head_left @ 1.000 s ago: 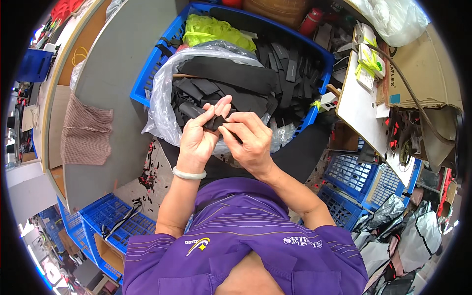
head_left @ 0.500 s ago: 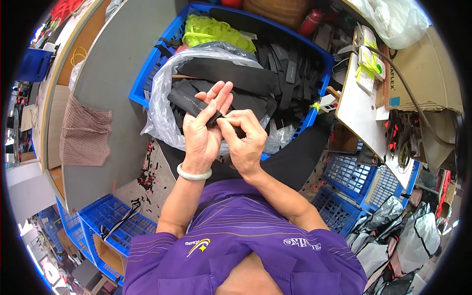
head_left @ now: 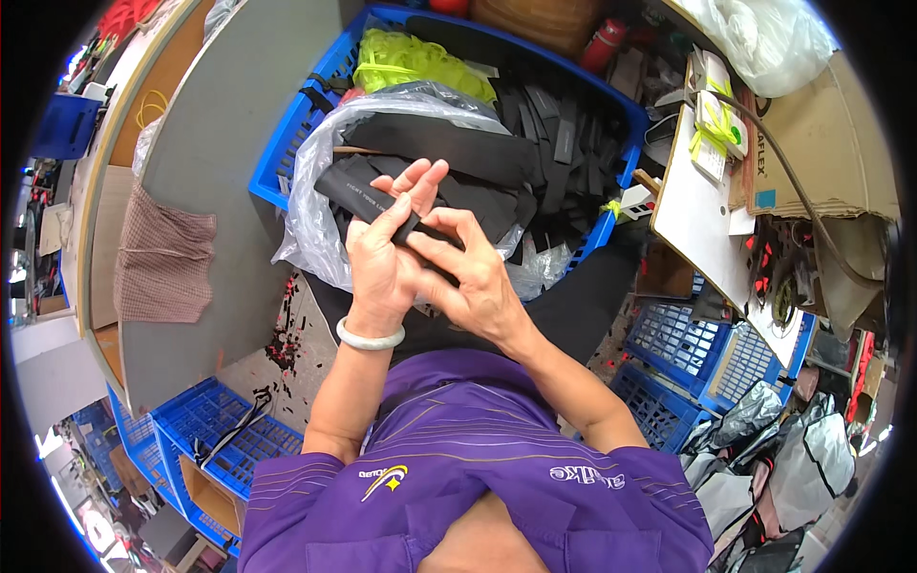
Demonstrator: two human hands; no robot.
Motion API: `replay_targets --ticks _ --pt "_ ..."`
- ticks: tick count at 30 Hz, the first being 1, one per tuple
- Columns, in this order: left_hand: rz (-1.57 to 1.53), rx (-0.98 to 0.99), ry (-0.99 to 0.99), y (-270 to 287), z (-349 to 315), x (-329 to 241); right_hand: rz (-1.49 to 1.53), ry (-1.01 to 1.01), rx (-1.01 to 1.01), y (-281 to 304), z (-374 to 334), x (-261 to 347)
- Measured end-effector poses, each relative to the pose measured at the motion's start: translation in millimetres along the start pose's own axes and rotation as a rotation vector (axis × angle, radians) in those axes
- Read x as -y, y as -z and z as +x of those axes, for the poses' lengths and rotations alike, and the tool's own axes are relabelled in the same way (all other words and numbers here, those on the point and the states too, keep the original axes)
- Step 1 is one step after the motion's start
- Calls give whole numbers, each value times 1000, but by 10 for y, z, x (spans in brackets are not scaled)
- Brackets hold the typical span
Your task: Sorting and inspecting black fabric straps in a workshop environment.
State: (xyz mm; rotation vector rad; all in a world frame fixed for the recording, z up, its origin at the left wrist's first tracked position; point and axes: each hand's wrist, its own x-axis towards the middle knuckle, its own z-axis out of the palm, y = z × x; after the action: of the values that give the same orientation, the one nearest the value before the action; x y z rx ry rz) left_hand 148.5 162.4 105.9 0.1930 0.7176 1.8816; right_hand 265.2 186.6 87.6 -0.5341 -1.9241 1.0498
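Observation:
A black fabric strip (head_left: 351, 195) with small pale print lies across my left hand (head_left: 380, 272), its thumb pressed on top and its fingers stretched out beneath. From the right, my right hand (head_left: 480, 284) closes its fingers on the near end of the same strip, which is partly hidden between both hands. Both hands are held over a clear plastic bag (head_left: 310, 224) full of black fabric pieces (head_left: 439, 143). The bag sits inside a blue crate (head_left: 271, 153). A pale bangle (head_left: 371, 340) circles my left wrist.
More black strips (head_left: 554, 124) and a yellow-green bundle (head_left: 406, 59) share the crate. A grey panel (head_left: 229, 191) with a brown checked cloth (head_left: 167, 253) stands at left. To the right are a white board (head_left: 693, 215), a cardboard box (head_left: 821, 143) and blue crates (head_left: 673, 339).
My right hand has turned and shifted slightly nearer, its fingers now extended along the strip. The strip lies flatter and reaches a little farther left, showing more of its printed face.

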Motion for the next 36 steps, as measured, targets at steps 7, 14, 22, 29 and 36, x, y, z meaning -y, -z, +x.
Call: replay_targets --ticks 7,14,22,29,36 --pt "-64 26 131 -11 -26 183 -172 -235 331 136 167 -96" --pt "-288 -35 231 170 255 21 -235 -340 357 276 -27 143" --pt "-3 -56 200 -113 132 125 -254 -217 353 189 183 -128" --pt "7 138 196 -103 155 -6 -303 -212 312 292 -187 24" --pt "142 277 119 -282 -49 92 -214 -62 145 240 -106 -139"
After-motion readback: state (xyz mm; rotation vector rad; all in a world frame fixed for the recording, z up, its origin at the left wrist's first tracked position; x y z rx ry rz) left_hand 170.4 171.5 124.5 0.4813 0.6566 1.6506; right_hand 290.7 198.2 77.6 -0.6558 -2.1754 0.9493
